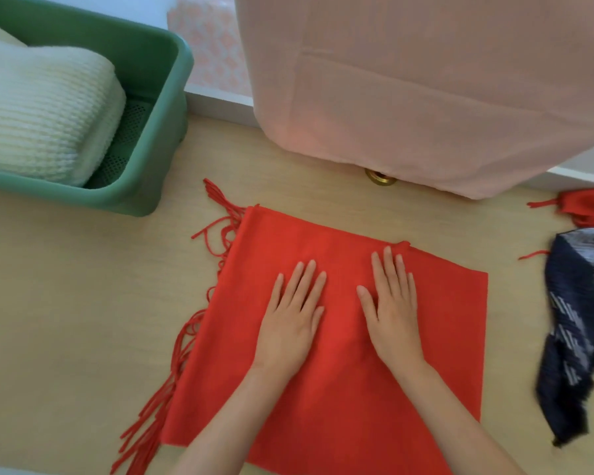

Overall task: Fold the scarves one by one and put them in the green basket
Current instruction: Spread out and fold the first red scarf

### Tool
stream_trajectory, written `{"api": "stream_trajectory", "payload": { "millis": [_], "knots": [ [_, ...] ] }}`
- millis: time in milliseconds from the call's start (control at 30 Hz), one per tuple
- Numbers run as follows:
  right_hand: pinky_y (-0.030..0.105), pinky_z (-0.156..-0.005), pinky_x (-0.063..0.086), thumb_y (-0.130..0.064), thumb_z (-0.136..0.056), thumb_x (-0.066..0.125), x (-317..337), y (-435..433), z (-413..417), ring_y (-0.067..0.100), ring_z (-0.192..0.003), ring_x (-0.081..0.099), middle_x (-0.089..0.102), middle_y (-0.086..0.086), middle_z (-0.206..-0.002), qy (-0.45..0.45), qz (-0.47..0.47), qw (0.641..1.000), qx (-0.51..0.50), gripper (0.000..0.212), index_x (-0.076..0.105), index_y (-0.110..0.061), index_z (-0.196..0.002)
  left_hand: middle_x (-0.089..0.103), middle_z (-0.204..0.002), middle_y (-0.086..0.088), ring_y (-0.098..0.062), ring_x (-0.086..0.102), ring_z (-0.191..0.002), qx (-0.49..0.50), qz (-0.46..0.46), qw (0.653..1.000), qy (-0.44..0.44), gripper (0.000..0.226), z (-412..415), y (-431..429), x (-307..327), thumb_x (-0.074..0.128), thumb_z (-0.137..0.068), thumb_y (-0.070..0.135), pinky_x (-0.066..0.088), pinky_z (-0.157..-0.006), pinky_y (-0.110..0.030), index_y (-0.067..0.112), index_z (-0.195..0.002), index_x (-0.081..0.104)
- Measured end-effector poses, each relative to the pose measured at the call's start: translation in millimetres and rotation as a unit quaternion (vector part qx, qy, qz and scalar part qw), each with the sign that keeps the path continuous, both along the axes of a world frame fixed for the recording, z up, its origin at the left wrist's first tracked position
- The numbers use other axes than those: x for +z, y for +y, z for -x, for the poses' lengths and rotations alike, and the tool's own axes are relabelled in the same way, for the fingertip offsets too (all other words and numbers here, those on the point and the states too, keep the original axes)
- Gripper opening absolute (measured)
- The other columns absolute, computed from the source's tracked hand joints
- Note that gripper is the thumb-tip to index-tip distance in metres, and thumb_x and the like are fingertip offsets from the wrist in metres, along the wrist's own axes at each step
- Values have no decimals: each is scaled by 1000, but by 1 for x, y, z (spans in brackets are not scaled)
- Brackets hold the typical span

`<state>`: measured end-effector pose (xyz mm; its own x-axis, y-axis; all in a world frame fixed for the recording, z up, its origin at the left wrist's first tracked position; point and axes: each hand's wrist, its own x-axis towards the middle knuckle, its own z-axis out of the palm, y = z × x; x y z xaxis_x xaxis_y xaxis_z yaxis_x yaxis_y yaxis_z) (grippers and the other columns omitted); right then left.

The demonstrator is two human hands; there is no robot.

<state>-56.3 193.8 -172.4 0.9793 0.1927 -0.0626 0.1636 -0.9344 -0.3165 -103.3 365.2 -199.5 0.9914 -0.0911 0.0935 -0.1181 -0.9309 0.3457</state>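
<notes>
While we are pressing both palms down on the folded red scarf (340,389), it is lying flat on the pale wooden surface (66,303) near the middle of the scene, with its fringe (172,389) trailing off the left edge. Our left hand (288,323) and right hand (393,310) are lying side by side on the cloth, slightly apart, and the fingers (309,279) are stretching out straight and released, gripping nothing. To the far left the green basket (172,97) is standing on the same surface, apart from the red scarf, and a folded cream knitted scarf (42,108) is sitting inside it. On the right a navy patterned scarf (576,330) is lying crumpled, and beyond it some more red fringed cloth (587,207) is showing at the edge of the view. A pink cloth (426,97) is hanging down on the far side, with a small brass object (379,178) peeking out under its hem.
</notes>
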Motion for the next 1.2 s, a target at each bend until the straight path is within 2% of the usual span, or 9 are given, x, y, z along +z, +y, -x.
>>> {"api": "stream_trajectory", "payload": {
  "millis": [100,200,367,467,600,700,867,1000,1200],
  "knots": [
    [31,-118,-7,-59,-96,6,-6,-20,11,11,-146,-14,-10,-7,-160,35,34,998,26,64,0,-28,-152,19,-160,-1,-16,14,-148,17,-15,999,30,55,1,0,1,31,-99,34,16,-118,-43,21,-152,27],
    [24,-117,-10,-56,-97,21,3,-29,10,7,-145,-14,-11,-10,-159,41,-61,997,-14,65,-2,-31,-152,22,-159,-2,-18,16,-147,24,-32,998,41,54,0,-3,4,30,-98,33,16,-118,-44,20,-150,30],
    [42,-111,21,-28,-90,63,19,-86,29,36,-129,35,40,23,-138,-32,-135,924,-357,62,38,-2,-140,29,-156,-6,-19,17,-146,51,-17,997,55,53,-6,-21,9,29,-98,32,11,-116,-48,16,-147,37],
    [38,-95,42,-27,-87,68,17,-117,44,31,-103,54,55,14,-112,37,-204,873,-441,41,57,-3,-118,21,-159,-4,-19,12,-148,34,-42,997,50,53,-3,-20,5,27,-100,34,10,-118,-49,18,-151,28],
    [14,-60,42,-16,-85,69,29,-113,40,19,-71,57,64,4,-80,28,-294,862,-412,14,66,-8,-96,21,-159,-3,-18,12,-148,46,-48,997,47,53,-3,-22,6,26,-100,34,10,-119,-48,18,-151,28],
    [17,-64,43,-16,-84,70,48,-77,38,13,-68,56,62,-7,-76,-16,-278,899,-337,11,66,-19,-94,19,-160,-1,-16,10,-148,50,-41,997,51,53,-4,-22,5,25,-100,34,9,-120,-47,20,-151,28],
    [25,-78,49,-37,-91,58,44,-12,63,4,-77,59,63,-12,-98,81,-245,961,-99,22,69,-24,-105,22,-159,-1,-14,11,-148,52,-17,998,43,52,-3,-20,5,23,-100,32,10,-120,-45,20,-150,31],
    [21,-80,48,-22,-92,61,38,-34,69,7,-84,57,60,-9,-99,-26,-313,916,-251,19,63,-26,-110,23,-159,0,-14,11,-148,57,-19,997,41,52,-3,-21,5,23,-100,32,10,-120,-45,21,-150,30],
    [23,-83,44,-39,-91,58,18,-41,52,10,-99,56,56,-6,-109,29,-278,909,-310,34,57,-18,-119,20,-159,1,-13,9,-148,60,-25,997,46,52,-2,-21,5,22,-101,32,8,-120,-44,22,-151,28]
  ]
}}
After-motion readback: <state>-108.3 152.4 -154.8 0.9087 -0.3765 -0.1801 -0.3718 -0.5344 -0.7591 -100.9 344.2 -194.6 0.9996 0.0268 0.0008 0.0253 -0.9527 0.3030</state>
